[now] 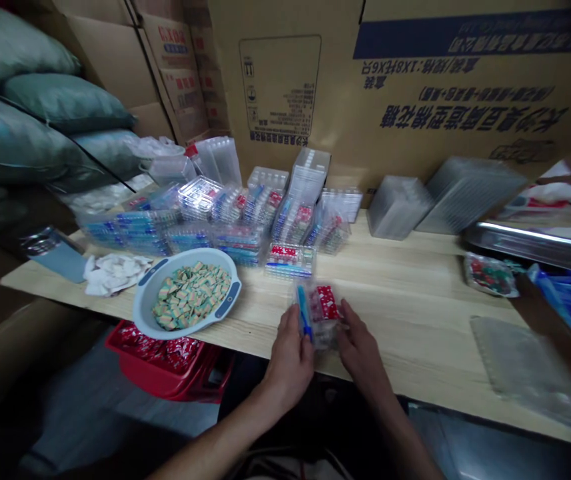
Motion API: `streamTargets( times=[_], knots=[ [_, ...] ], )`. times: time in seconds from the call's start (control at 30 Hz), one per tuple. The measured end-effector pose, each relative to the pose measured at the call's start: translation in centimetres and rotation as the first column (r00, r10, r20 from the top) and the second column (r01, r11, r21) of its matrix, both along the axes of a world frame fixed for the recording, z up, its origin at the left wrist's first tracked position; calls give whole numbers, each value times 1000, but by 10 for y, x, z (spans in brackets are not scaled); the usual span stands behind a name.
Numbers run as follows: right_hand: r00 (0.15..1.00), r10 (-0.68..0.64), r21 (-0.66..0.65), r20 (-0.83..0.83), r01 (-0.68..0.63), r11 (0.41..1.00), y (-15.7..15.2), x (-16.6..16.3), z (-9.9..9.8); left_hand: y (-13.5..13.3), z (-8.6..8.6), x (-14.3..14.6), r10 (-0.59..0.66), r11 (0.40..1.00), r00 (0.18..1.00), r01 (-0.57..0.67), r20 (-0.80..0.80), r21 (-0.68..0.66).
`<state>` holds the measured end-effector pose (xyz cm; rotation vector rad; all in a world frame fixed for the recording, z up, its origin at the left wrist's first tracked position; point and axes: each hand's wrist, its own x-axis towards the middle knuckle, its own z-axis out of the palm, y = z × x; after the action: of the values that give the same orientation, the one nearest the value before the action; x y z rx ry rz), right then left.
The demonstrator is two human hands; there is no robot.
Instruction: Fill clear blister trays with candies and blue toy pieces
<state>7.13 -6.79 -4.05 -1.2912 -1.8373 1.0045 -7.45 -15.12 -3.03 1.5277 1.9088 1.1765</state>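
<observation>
Two bare hands reach up from the bottom of the view, the left hand and the right hand, and meet at the near edge of a pale wooden surface. Between them is a clear plastic packet. The grip is narrow: the left hand closes around the packet's left side, while the right hand's fingers press against its lower right side. Inside the packet are a blue strip and a red printed piece. Blur and the fingers hide their exact shape, and any printing cannot be read. At 9 o'clock from the hands, a pale blue bowl with dark-trimmed handles holds a heap of small striped green and tan pieces. From 10 to 12 o'clock stand crowded stacks of clear plastic packs, with blue and red contents showing through. Near 3 o'clock lies a long steel tray, partly cut off by the right edge. Below the surface at 8 o'clock sits a red crate filled with red packets. A dark blurred shape at the right edge cannot be made out.
</observation>
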Motion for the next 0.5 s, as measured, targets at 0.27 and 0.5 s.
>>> streamTargets(
  times=[0.27, 0.5],
  knots=[
    [996, 35, -129, 84, -24, 991, -8, -6, -8, 6, -20, -16, 188, 978, 947, -157, 259, -136],
    [992, 25, -102, 124, -12, 995, -12, 11, -8, -1, -18, -16, 106, 988, 906, -48, 409, -149]
  ],
)
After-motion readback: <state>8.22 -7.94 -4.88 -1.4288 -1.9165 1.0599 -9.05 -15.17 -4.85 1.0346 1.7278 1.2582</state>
